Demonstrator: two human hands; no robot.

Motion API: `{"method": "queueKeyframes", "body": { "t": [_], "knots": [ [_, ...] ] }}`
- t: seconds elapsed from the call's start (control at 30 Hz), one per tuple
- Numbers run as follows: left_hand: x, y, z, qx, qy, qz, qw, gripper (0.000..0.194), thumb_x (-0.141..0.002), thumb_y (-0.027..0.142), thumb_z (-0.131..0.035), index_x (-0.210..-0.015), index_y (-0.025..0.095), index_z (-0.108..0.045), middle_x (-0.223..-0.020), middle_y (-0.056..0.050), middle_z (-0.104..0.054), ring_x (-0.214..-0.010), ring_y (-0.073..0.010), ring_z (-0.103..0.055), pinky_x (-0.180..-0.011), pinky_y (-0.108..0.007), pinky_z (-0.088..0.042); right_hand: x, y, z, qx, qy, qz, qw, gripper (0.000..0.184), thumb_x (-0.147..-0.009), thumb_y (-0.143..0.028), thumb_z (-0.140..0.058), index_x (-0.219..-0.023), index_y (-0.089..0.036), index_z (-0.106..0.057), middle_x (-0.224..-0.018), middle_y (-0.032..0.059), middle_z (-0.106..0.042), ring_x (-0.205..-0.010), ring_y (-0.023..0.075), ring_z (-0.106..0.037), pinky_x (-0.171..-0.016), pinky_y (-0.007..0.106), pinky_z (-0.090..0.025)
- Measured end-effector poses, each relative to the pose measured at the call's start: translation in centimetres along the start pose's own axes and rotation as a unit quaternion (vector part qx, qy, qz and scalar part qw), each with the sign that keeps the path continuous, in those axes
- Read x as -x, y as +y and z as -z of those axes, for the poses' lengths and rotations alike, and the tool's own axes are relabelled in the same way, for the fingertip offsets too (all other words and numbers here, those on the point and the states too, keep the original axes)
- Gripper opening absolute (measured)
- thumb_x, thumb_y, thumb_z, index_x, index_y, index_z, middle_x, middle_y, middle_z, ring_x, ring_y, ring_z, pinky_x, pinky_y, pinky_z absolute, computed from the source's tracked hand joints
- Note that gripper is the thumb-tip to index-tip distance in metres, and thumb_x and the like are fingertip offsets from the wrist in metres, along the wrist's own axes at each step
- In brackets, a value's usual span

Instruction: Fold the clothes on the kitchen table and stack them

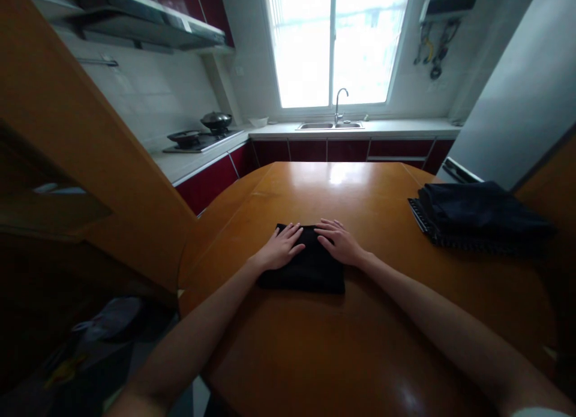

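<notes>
A black folded cloth (308, 276), roughly rectangular, lies flat on the brown wooden table (279, 339) in front of me. My left hand (279, 247) rests palm down on its left upper part, fingers stretched out and slightly spread. On the upper right part lies my right hand (338, 242), also flat, with its fingers extended toward the left. Both hands touch the cloth, and neither grips it. Between them a strip of the black fabric shows. What lies under the palms is hidden.
A stack of dark folded cloth (477, 216) sits at the table's right side, near the refrigerator (495, 99). Beyond the table are a counter with a sink (315, 126) and a stove (209, 142) with pans. A wooden door frame (103, 135) stands at left.
</notes>
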State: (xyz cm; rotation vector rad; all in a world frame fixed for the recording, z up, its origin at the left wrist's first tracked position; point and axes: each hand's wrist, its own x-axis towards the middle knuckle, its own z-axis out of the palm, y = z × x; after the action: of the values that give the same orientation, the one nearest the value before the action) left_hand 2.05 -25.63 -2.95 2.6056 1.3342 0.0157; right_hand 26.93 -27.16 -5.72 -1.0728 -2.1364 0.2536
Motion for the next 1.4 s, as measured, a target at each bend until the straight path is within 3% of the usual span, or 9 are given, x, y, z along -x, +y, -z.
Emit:
{"method": "queueKeyframes", "body": {
  "t": [0.2, 0.43, 0.57, 0.67, 0.8, 0.93, 1.1, 1.27, 1.4],
  "knots": [
    [0.4, -0.9, 0.3, 0.017, -0.010, 0.079, 0.997, 0.072, -0.103, 0.060, -0.029, -0.162, 0.020, -0.022, -0.169, -0.013, -0.009, -0.156, -0.0344, -0.008, -0.120, -0.064, -0.011, 0.2, 1.7, -0.1, 0.027, 0.012, -0.054, 0.998, 0.036, -0.102, -0.037, -0.047, -0.128, -0.027, -0.071, -0.140, 0.0083, -0.063, -0.138, 0.0278, -0.050, -0.117, 0.053, -0.033],
    [-0.2, -1.8, -0.6, 0.014, 0.065, 0.137, 0.988, 0.071, -0.103, 0.058, -0.028, -0.160, 0.015, -0.025, -0.166, -0.020, -0.020, -0.154, -0.0364, -0.015, -0.119, -0.065, -0.014, 0.2, 1.5, -0.1, 0.019, 0.024, -0.060, 0.998, 0.035, -0.101, -0.035, -0.049, -0.125, -0.024, -0.073, -0.137, 0.0106, -0.065, -0.131, 0.0281, -0.056, -0.114, 0.048, -0.041],
    [0.0, 0.0, -0.2, -0.009, 0.111, 0.023, 0.993, 0.062, -0.105, 0.049, -0.032, -0.160, 0.019, -0.028, -0.167, -0.015, -0.020, -0.156, -0.0311, -0.011, -0.122, -0.060, -0.008, 0.2, 1.5, -0.1, 0.019, 0.022, -0.063, 0.998, 0.037, -0.101, -0.034, -0.048, -0.127, -0.021, -0.072, -0.137, 0.0120, -0.064, -0.131, 0.0284, -0.056, -0.114, 0.048, -0.041],
    [0.5, 1.7, 0.1, 0.019, 0.045, -0.078, 0.996, 0.065, -0.105, 0.052, -0.033, -0.162, 0.022, -0.023, -0.168, -0.011, -0.016, -0.156, -0.0271, -0.009, -0.124, -0.055, -0.011, 0.2, 1.6, -0.2, 0.017, 0.023, -0.064, 0.998, 0.038, -0.101, -0.034, -0.048, -0.128, -0.021, -0.071, -0.137, 0.0122, -0.064, -0.131, 0.0282, -0.056, -0.114, 0.047, -0.041],
    [1.0, 2.4, 0.1, 0.028, -0.016, -0.073, 0.997, 0.073, -0.103, 0.057, -0.037, -0.163, 0.022, -0.015, -0.169, -0.011, -0.012, -0.157, -0.0281, -0.006, -0.123, -0.057, -0.007, 0.2, 1.6, -0.2, 0.011, 0.029, -0.062, 0.998, 0.036, -0.100, -0.034, -0.049, -0.127, -0.023, -0.071, -0.137, 0.0109, -0.064, -0.130, 0.0271, -0.057, -0.113, 0.045, -0.042],
    [1.2, 2.3, 0.2, 0.031, -0.007, -0.079, 0.996, 0.071, -0.104, 0.056, -0.038, -0.163, 0.024, -0.015, -0.168, -0.013, -0.013, -0.156, -0.0289, -0.008, -0.123, -0.057, -0.007, 0.2, 1.5, -0.1, 0.009, 0.030, -0.065, 0.997, 0.037, -0.100, -0.034, -0.048, -0.126, -0.023, -0.072, -0.135, 0.0112, -0.065, -0.127, 0.0268, -0.059, -0.112, 0.045, -0.044],
    [2.1, 3.5, 0.4, 0.036, 0.028, -0.150, 0.988, 0.075, -0.103, 0.057, -0.042, -0.164, 0.025, -0.012, -0.168, -0.013, -0.016, -0.156, -0.0284, -0.010, -0.124, -0.055, -0.009, 0.2, 1.4, 0.0, 0.008, 0.026, -0.069, 0.997, 0.037, -0.100, -0.033, -0.049, -0.127, -0.022, -0.071, -0.135, 0.0120, -0.065, -0.127, 0.0277, -0.058, -0.111, 0.046, -0.044],
    [2.9, 4.6, -0.3, -0.001, -0.013, -0.169, 0.986, 0.094, -0.096, 0.067, -0.049, -0.164, 0.022, -0.002, -0.168, -0.016, -0.001, -0.156, -0.0315, -0.001, -0.123, -0.056, -0.008, 0.3, 1.5, -0.1, 0.010, 0.026, -0.067, 0.997, 0.038, -0.100, -0.033, -0.049, -0.128, -0.021, -0.071, -0.135, 0.0125, -0.065, -0.126, 0.0273, -0.058, -0.111, 0.044, -0.044],
    [3.0, 5.0, -0.8, -0.030, -0.021, -0.156, 0.987, 0.094, -0.096, 0.068, -0.046, -0.164, 0.018, -0.004, -0.168, -0.017, 0.002, -0.156, -0.0308, 0.002, -0.124, -0.056, -0.005, 0.4, 1.5, -0.1, 0.009, 0.027, -0.068, 0.997, 0.037, -0.099, -0.032, -0.049, -0.128, -0.023, -0.071, -0.134, 0.0113, -0.065, -0.126, 0.0263, -0.059, -0.110, 0.043, -0.045]
  ]
}}
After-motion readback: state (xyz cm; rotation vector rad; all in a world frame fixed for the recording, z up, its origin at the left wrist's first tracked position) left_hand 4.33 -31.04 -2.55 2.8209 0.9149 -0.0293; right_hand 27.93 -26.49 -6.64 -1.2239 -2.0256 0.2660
